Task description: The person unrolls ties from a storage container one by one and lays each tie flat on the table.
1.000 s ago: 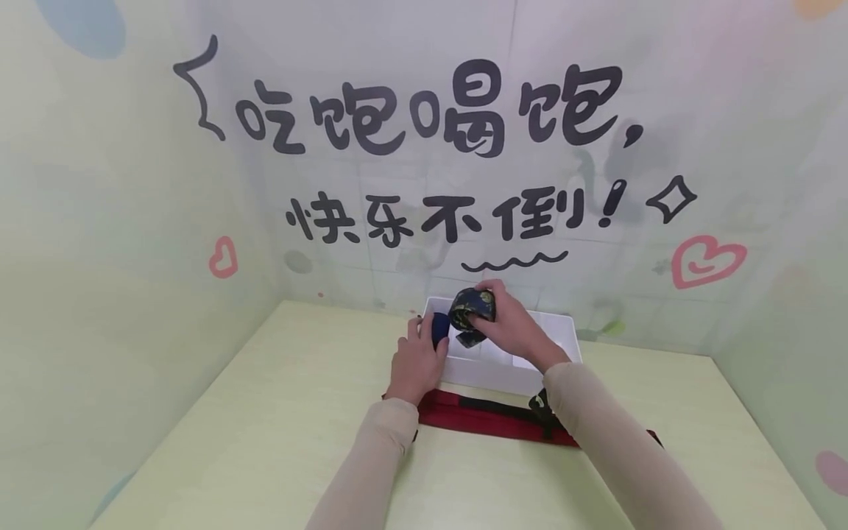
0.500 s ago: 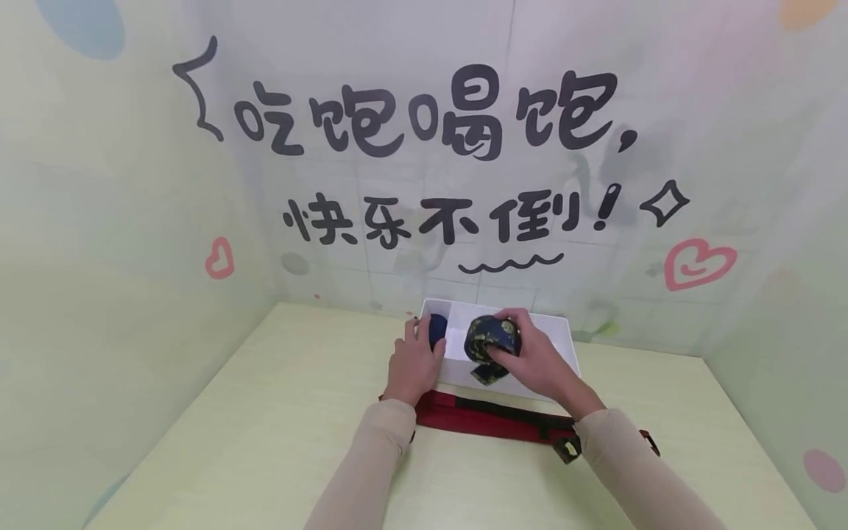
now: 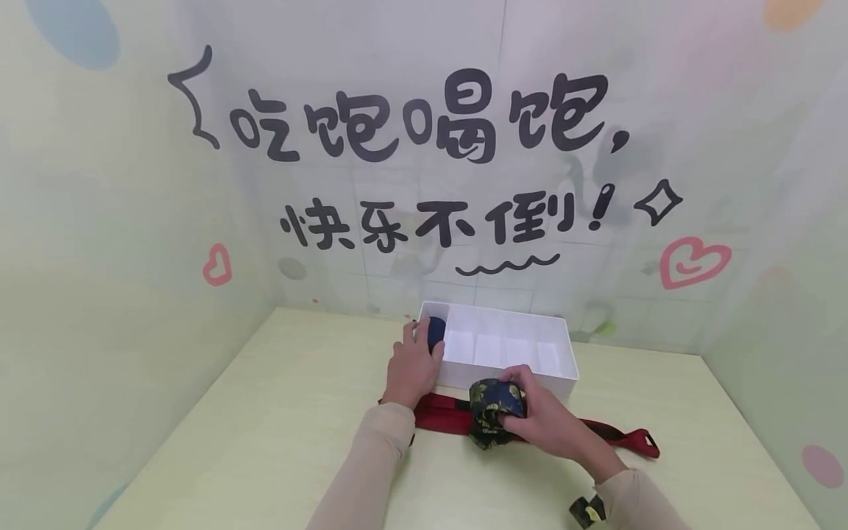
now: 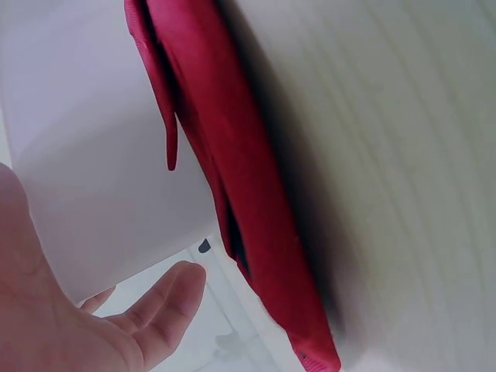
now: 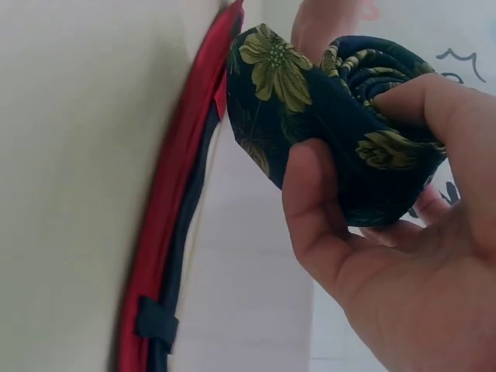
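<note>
My right hand (image 3: pixel 553 423) holds a rolled navy necktie with gold flowers (image 3: pixel 495 401), thumb at the open coil and fingers round the outside. A loose end hangs below the roll; in the right wrist view the coiled layers of the necktie (image 5: pixel 341 155) show. My left hand (image 3: pixel 412 368) grips the left end of a white divided box (image 3: pixel 510 375), beside a dark blue roll (image 3: pixel 436 331) in its leftmost compartment. From the left wrist, the fingers (image 4: pixel 174 302) bend around the end of the box (image 4: pixel 108 186). Part of the blue roll is hidden by that hand.
A long red necktie (image 3: pixel 444 416) with a dark strip lies along the front of the box, partly behind the floral roll. Close to the right cuff is a small dark object (image 3: pixel 586 511) with a pale patch. The lettered wall (image 3: pixel 397 280) stands right behind the box.
My right hand has brought the rolled floral necktie from over the box toward me, down to the red necktie in front. The left hand has stayed at the box's left end.
</note>
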The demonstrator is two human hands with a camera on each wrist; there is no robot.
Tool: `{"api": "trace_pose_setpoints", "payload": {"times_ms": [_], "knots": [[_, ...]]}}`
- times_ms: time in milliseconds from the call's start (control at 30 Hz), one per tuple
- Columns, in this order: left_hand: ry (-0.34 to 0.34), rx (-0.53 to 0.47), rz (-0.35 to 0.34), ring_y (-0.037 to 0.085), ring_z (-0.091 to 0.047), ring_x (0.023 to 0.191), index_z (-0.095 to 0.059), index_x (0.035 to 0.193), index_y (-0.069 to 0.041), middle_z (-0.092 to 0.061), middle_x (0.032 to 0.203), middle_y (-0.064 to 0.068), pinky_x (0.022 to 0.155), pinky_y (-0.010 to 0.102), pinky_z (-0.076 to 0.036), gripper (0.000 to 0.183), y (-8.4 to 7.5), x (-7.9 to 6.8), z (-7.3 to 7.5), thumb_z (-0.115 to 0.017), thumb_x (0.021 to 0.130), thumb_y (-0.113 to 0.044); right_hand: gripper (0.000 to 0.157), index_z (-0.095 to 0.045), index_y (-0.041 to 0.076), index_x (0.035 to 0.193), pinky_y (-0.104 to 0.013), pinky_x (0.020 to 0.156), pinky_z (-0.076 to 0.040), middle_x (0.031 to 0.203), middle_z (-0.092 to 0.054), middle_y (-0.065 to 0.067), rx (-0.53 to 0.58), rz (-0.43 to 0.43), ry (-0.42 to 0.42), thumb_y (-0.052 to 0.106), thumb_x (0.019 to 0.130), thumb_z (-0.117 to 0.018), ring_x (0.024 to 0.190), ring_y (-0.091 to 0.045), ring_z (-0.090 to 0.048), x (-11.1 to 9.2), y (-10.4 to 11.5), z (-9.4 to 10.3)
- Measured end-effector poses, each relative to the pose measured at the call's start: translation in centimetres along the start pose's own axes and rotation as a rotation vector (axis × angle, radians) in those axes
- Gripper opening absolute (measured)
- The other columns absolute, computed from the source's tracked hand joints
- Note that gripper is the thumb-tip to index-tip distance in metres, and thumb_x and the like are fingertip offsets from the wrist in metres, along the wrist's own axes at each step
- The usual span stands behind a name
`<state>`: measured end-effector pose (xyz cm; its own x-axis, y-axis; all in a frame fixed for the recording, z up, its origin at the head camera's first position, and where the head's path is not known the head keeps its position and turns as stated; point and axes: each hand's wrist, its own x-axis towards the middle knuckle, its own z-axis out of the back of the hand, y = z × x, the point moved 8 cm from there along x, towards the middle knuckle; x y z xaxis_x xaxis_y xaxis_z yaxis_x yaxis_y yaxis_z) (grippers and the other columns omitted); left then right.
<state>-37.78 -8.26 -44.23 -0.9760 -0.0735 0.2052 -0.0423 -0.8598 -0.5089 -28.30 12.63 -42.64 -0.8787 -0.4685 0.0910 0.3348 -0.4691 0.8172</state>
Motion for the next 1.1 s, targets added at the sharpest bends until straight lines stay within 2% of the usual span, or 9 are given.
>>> {"api": "trace_pose_setpoints", "payload": {"times_ms": [133,233,400,533,633,767,900,1033,1100], "knots": [[-0.013,0.004,0.000,0.043,-0.057,0.114,-0.034,0.159,-0.020,-0.037,0.156,0.014,0.087,0.056,-0.055,0.061,-0.1,0.0,-0.1,-0.047,0.105,-0.046,0.055,-0.031,0.009,0.131,-0.029,0.085,-0.057,0.142,-0.048,-0.026,0.062,-0.009,0.007,0.002,0.089,-0.066,0.116,-0.031,-0.062,-1.0,-0.7,-0.9],[-0.014,0.003,0.003,0.043,-0.057,0.114,-0.034,0.158,-0.020,-0.037,0.157,0.015,0.087,0.057,-0.055,0.060,0.0,0.1,-0.2,-0.047,0.105,-0.045,0.061,-0.028,0.007,0.136,-0.028,0.085,-0.056,0.137,-0.050,-0.026,0.063,-0.004,0.020,0.000,0.088,-0.066,0.114,-0.029,-0.063,-1.7,-0.8,-1.7],[0.000,-0.007,0.002,0.044,-0.056,0.116,-0.034,0.159,-0.020,-0.036,0.157,0.015,0.088,0.057,-0.055,0.061,0.0,0.3,-0.2,-0.047,0.105,-0.045,0.077,-0.033,0.022,0.153,-0.026,0.089,-0.054,0.140,-0.054,-0.013,-0.045,-0.012,0.047,0.003,0.088,-0.069,0.114,-0.022,-0.061,-2.5,-1.1,-3.0],[0.004,-0.004,0.007,0.043,-0.057,0.116,-0.033,0.159,-0.021,-0.036,0.157,0.015,0.088,0.056,-0.055,0.061,-0.1,0.2,0.0,-0.047,0.105,-0.045,0.071,-0.041,0.025,0.152,-0.025,0.094,-0.051,0.145,-0.051,-0.002,-0.069,-0.031,0.073,0.005,0.089,-0.069,0.120,-0.020,-0.057,-2.8,-1.5,-3.8],[0.006,-0.005,0.004,0.043,-0.057,0.114,-0.034,0.159,-0.020,-0.037,0.156,0.015,0.088,0.056,-0.055,0.061,-0.2,0.1,-0.1,-0.048,0.105,-0.045,0.068,-0.042,0.021,0.151,-0.027,0.093,-0.051,0.143,-0.052,-0.004,-0.053,-0.061,0.100,0.008,0.090,-0.069,0.119,-0.021,-0.057,-3.0,-1.9,-4.3],[0.006,-0.010,-0.001,0.042,-0.057,0.113,-0.034,0.159,-0.019,-0.038,0.155,0.016,0.086,0.056,-0.056,0.061,-0.4,-0.1,-0.3,-0.049,0.105,-0.044,0.066,-0.043,0.021,0.149,-0.035,0.092,-0.054,0.139,-0.055,-0.006,-0.039,-0.097,0.151,0.011,0.090,-0.070,0.118,-0.022,-0.058,-3.2,-2.2,-4.8],[0.013,-0.009,0.011,0.042,-0.057,0.114,-0.034,0.159,-0.019,-0.036,0.157,0.015,0.088,0.056,-0.056,0.062,-0.1,-0.1,-0.5,-0.048,0.105,-0.045,0.064,-0.047,0.028,0.145,-0.039,0.091,-0.055,0.133,-0.059,-0.003,-0.059,-0.105,0.189,0.013,0.089,-0.073,0.115,-0.020,-0.060,-3.3,-2.1,-5.3],[0.019,0.008,0.015,0.042,-0.056,0.116,-0.032,0.159,-0.020,-0.035,0.158,0.014,0.090,0.056,-0.055,0.062,0.2,0.3,-0.7,-0.046,0.105,-0.047,0.063,-0.050,0.037,0.139,-0.037,0.087,-0.055,0.126,-0.064,0.003,-0.144,-0.078,0.178,0.014,0.086,-0.076,0.109,-0.016,-0.062,-3.1,-1.7,-5.3],[0.025,0.014,0.010,0.042,-0.056,0.117,-0.032,0.159,-0.020,-0.035,0.158,0.014,0.090,0.056,-0.055,0.062,0.3,0.6,-0.8,-0.046,0.105,-0.047,0.063,-0.051,0.037,0.137,-0.037,0.086,-0.056,0.124,-0.066,0.003,-0.178,-0.071,0.162,0.015,0.085,-0.078,0.107,-0.015,-0.063,-3.0,-1.6,-5.2]]}}
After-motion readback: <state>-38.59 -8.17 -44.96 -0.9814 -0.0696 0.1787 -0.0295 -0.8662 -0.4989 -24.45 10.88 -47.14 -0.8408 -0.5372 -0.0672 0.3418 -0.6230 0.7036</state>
